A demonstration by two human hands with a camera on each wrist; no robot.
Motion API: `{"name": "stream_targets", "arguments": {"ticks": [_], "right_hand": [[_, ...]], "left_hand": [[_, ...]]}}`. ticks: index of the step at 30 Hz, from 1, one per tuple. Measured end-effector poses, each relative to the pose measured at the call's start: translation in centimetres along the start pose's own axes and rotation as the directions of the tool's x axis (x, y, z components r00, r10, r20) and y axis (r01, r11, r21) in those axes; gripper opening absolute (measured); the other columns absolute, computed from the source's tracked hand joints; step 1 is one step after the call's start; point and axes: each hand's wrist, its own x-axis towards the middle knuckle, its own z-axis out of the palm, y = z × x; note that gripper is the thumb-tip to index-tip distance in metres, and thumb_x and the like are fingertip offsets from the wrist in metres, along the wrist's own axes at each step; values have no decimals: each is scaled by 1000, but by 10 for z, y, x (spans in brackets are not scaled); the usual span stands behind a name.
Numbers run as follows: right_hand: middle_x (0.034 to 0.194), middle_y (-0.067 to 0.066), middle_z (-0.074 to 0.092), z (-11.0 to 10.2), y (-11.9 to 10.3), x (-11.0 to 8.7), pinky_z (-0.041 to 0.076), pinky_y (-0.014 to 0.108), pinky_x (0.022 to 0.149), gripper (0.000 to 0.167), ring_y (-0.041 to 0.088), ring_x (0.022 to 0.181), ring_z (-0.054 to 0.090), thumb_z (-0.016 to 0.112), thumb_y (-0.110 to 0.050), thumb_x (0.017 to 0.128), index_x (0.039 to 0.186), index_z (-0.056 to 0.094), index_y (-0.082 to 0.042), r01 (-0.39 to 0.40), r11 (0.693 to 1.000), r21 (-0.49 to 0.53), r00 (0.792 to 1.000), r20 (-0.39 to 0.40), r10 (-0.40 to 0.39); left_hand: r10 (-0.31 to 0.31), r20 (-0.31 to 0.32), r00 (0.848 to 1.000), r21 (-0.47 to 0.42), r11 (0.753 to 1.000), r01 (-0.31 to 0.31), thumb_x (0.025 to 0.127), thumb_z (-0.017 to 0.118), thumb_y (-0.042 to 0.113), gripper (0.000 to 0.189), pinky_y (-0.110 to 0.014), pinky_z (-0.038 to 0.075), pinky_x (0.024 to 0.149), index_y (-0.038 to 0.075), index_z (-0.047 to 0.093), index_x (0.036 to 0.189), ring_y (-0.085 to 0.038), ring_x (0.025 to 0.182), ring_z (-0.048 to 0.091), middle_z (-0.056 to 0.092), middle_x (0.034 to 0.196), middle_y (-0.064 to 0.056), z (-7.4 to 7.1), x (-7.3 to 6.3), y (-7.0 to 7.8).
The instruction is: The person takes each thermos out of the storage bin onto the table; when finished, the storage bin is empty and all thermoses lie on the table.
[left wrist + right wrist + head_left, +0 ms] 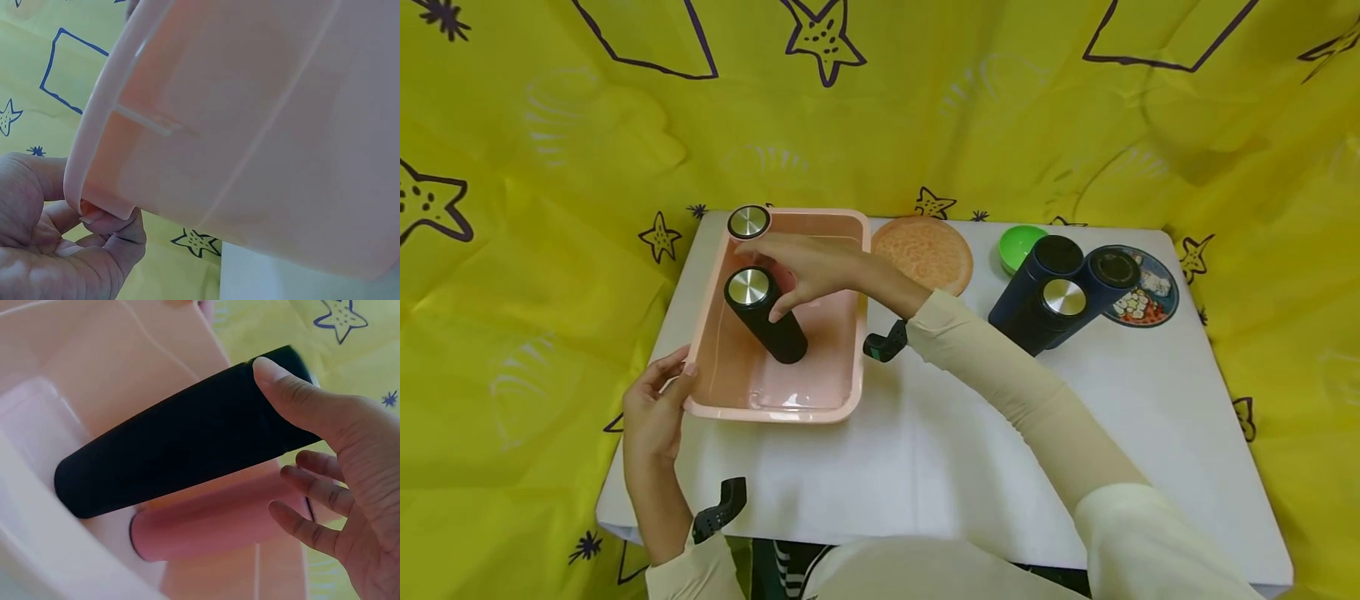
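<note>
My left hand [658,404] grips the near-left rim of a pink plastic basin [847,407], its thumb and fingers at the edge in the left wrist view. Inside the basin stands a black thermos bottle [771,325] with a silver-topped lid. My right hand [808,267] reaches over it, thumb against the side near the lid and the other fingers spread, loosely bent, in the right wrist view. Beside it is a pink thermos bottle [200,528], whose silver lid top [749,222] shows at the basin's far-left corner. The right hand hides part of this pink bottle in the head view.
Right of the basin lie a round tan disc like a flatbread [925,254] and a green bowl [1021,246]. Several dark bottles [1052,292] stand close together farther right, overlapping a food-patterned plate [1157,292]. Yellow cloth [880,133] surrounds the white table [925,467].
</note>
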Motion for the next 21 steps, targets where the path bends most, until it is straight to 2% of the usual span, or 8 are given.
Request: {"name": "stream_targets", "arguments": {"ticks": [5, 12, 21], "right_hand": [[148, 9, 44, 10, 7, 4, 28, 25, 117, 97, 19, 136, 42, 85, -39, 74, 148, 34, -3, -19, 999, 27, 1000, 1, 19], [134, 5, 54, 22, 11, 12, 35, 23, 111, 87, 15, 125, 49, 89, -36, 70, 138, 44, -6, -8, 995, 101, 1000, 27, 5], [127, 7, 59, 29, 10, 12, 42, 23, 104, 82, 16, 118, 56, 87, -31, 73, 136, 40, -5, -21, 990, 140, 999, 39, 16]], "left_hand": [[-8, -12, 1000, -8, 1000, 8, 89, 68, 2, 36, -17, 56, 75, 2, 64, 125, -11, 85, 63, 57, 99, -2, 1, 0, 1], [-13, -8, 1000, -5, 1000, 13, 90, 66, 1, 36, -17, 56, 75, 2, 64, 126, -11, 87, 62, 57, 100, -2, 2, 0, 3], [-25, -6, 1000, -3, 1000, 25, 90, 67, 3, 37, -17, 57, 76, 2, 63, 127, -11, 87, 63, 56, 102, -2, 3, -1, 1]]}}
